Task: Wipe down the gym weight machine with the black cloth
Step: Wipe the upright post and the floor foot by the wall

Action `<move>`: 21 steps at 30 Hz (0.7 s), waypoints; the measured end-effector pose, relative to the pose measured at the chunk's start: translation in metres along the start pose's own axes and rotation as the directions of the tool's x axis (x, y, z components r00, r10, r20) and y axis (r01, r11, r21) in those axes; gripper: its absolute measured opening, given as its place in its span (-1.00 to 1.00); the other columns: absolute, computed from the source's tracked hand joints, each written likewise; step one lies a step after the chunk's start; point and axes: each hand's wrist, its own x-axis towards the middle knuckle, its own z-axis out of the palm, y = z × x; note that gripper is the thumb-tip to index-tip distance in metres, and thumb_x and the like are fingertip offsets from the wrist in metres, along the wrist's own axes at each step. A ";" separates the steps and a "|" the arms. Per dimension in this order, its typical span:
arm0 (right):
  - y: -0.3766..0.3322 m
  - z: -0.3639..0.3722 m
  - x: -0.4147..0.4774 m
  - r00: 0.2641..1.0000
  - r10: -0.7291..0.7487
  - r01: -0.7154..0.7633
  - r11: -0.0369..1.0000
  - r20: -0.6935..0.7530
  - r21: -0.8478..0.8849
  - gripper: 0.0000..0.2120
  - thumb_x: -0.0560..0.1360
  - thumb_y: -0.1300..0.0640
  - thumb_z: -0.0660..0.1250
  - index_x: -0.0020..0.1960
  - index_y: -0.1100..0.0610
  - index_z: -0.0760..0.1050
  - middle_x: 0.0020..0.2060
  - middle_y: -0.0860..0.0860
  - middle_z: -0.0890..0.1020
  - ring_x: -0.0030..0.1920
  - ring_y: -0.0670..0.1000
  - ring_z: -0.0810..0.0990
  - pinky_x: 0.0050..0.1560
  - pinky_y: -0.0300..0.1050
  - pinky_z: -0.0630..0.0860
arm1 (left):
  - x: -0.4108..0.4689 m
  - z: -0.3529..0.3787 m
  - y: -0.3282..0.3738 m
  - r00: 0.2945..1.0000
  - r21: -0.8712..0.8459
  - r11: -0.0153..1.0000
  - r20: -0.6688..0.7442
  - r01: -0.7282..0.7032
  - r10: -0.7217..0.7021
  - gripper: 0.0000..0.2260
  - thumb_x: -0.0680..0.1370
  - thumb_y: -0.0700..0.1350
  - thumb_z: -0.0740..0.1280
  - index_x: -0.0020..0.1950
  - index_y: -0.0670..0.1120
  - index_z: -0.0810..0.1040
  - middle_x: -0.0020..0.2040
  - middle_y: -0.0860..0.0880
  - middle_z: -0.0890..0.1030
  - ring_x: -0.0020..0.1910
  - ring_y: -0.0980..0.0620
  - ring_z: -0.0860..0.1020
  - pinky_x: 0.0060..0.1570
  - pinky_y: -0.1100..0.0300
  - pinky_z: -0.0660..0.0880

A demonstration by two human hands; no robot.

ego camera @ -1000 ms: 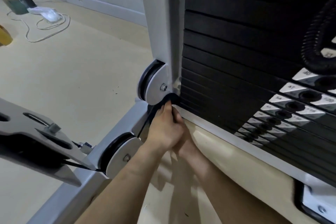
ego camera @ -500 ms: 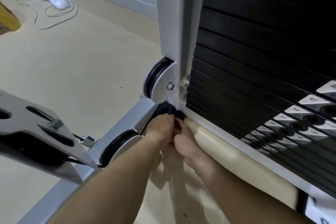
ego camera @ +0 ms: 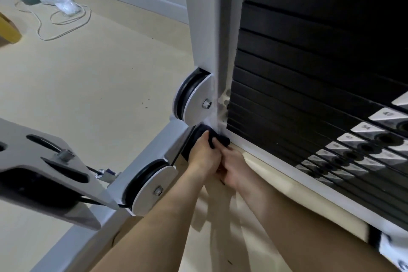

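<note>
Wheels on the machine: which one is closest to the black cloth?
The upper wheel, on the white upright post. The black cloth sits just under its rim; the lower wheel lies farther down the sloping frame.

The cloth (ego camera: 217, 140) is black, like the stacked weight plates (ego camera: 309, 51) (some with white numbered labels (ego camera: 364, 127)). The frame post (ego camera: 204, 28) is white; the pulley (ego camera: 195, 101) has a white face and black rim. The floor (ego camera: 99, 73) is pale cream.

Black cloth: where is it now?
Head view, centre: the black cloth sits at the white post's foot, under the upper pulley, gripped by the left hand, the right hand touching.
</note>
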 end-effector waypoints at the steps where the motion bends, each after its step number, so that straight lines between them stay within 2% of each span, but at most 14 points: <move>1: -0.003 0.004 0.001 1.000 0.003 -0.002 1.000 -0.013 0.028 -0.77 0.53 0.10 0.39 0.15 0.16 0.60 -0.05 0.18 0.71 -0.01 0.21 0.69 0.08 0.11 0.60 | 0.002 -0.001 0.001 1.000 -0.005 1.000 -0.007 -0.004 0.004 -0.59 0.56 -0.20 0.22 0.42 -0.04 0.37 0.28 -0.06 0.54 0.20 -0.06 0.51 0.22 0.13 0.43; 3: -0.004 0.008 0.004 0.997 -0.006 0.011 0.998 -0.072 0.068 -0.76 0.56 0.12 0.34 0.18 0.17 0.58 -0.03 0.17 0.70 0.01 0.22 0.67 0.11 0.13 0.57 | 0.001 -0.001 -0.001 0.999 0.031 0.998 -0.006 -0.046 0.047 -0.63 0.54 -0.27 0.22 0.33 -0.05 0.44 0.19 -0.05 0.58 0.14 -0.06 0.52 0.15 0.18 0.42; 6: 0.001 -0.008 0.001 0.984 -0.021 0.055 0.981 -0.177 0.187 -0.81 0.59 0.10 0.30 0.11 0.15 0.60 -0.08 0.17 0.71 -0.06 0.17 0.69 0.00 0.04 0.60 | -0.001 0.007 0.001 0.976 0.063 0.974 0.042 -0.217 0.215 -0.61 0.52 -0.30 0.23 0.33 -0.08 0.48 0.21 -0.07 0.59 0.22 -0.07 0.52 0.25 0.10 0.44; 8: 0.005 -0.015 -0.007 0.988 -0.030 0.071 0.961 -0.154 0.267 -0.82 0.60 0.11 0.28 0.13 0.13 0.58 -0.06 0.16 0.71 -0.07 0.13 0.69 -0.05 -0.01 0.60 | -0.002 0.014 0.000 0.953 0.066 0.950 0.004 -0.304 0.304 -0.64 0.52 -0.30 0.24 0.30 -0.10 0.51 0.18 -0.03 0.60 0.17 0.03 0.52 0.13 0.29 0.43; 10: 0.011 -0.003 -0.019 0.999 0.001 0.013 0.936 -0.039 0.352 -0.81 0.59 0.18 0.28 0.19 0.17 0.52 -0.01 0.13 0.69 -0.05 0.07 0.68 -0.02 -0.04 0.60 | -0.008 0.015 -0.011 0.941 -0.024 0.942 -0.055 -0.334 0.333 -0.62 0.54 -0.30 0.26 0.36 -0.10 0.48 0.15 0.10 0.55 0.09 0.25 0.45 0.00 0.56 0.29; 11: 0.014 0.008 -0.020 1.000 -0.002 0.006 0.959 -0.014 0.284 -0.79 0.57 0.21 0.32 0.19 0.18 0.49 0.02 0.13 0.67 -0.04 0.05 0.67 0.04 -0.05 0.59 | -0.011 0.014 -0.020 0.941 -0.071 0.940 -0.087 -0.334 0.328 -0.59 0.56 -0.27 0.28 0.41 -0.09 0.43 0.17 0.15 0.50 0.12 0.31 0.41 0.06 0.57 0.27; 13: 0.019 0.024 -0.014 0.994 -0.067 0.079 0.987 -0.092 0.141 -0.67 0.55 0.26 0.34 0.29 0.15 0.39 0.17 0.19 0.60 0.11 0.10 0.62 0.24 0.03 0.52 | -0.012 0.009 -0.040 0.954 -0.133 0.949 -0.141 -0.285 0.266 -0.51 0.55 -0.26 0.30 0.48 -0.08 0.35 0.33 0.08 0.46 0.31 0.20 0.40 0.33 0.31 0.32; 14: 0.018 0.029 -0.006 0.993 -0.061 0.078 0.982 -0.101 0.173 -0.58 0.56 0.26 0.32 0.36 0.12 0.28 0.22 0.20 0.56 0.16 0.13 0.59 0.27 0.08 0.51 | -0.011 0.006 -0.046 0.965 -0.155 0.957 -0.132 -0.246 0.226 -0.48 0.52 -0.29 0.28 0.48 -0.07 0.35 0.38 0.01 0.45 0.37 0.10 0.40 0.39 0.19 0.32; 16: 0.012 0.033 0.005 0.976 -0.102 0.131 0.982 -0.194 0.139 -0.49 0.52 0.24 0.38 0.38 0.13 0.23 0.17 0.20 0.57 0.12 0.15 0.61 0.19 0.10 0.56 | -0.009 0.003 -0.051 0.965 -0.127 0.957 -0.054 -0.262 0.257 -0.48 0.47 -0.27 0.26 0.45 -0.06 0.38 0.36 -0.02 0.48 0.36 0.03 0.43 0.37 0.16 0.33; 19: -0.003 0.030 0.010 0.947 -0.113 0.184 0.958 -0.301 0.219 -0.63 0.47 0.31 0.43 0.24 0.29 0.44 -0.01 0.21 0.64 -0.07 0.16 0.65 -0.02 0.01 0.60 | -0.004 -0.001 -0.041 0.950 -0.110 0.949 0.071 -0.294 0.303 -0.50 0.52 -0.30 0.22 0.46 -0.06 0.35 0.31 0.09 0.44 0.30 0.12 0.42 0.28 0.29 0.31; 21: -0.005 0.023 0.007 0.938 -0.101 0.190 0.950 -0.333 0.247 -0.69 0.47 0.33 0.42 0.19 0.33 0.50 -0.02 0.23 0.65 -0.10 0.17 0.66 -0.01 0.03 0.61 | -0.004 -0.002 -0.029 0.938 -0.067 0.952 0.163 -0.298 0.305 -0.53 0.54 -0.31 0.22 0.45 -0.08 0.34 0.22 0.11 0.43 0.21 0.15 0.42 0.14 0.38 0.31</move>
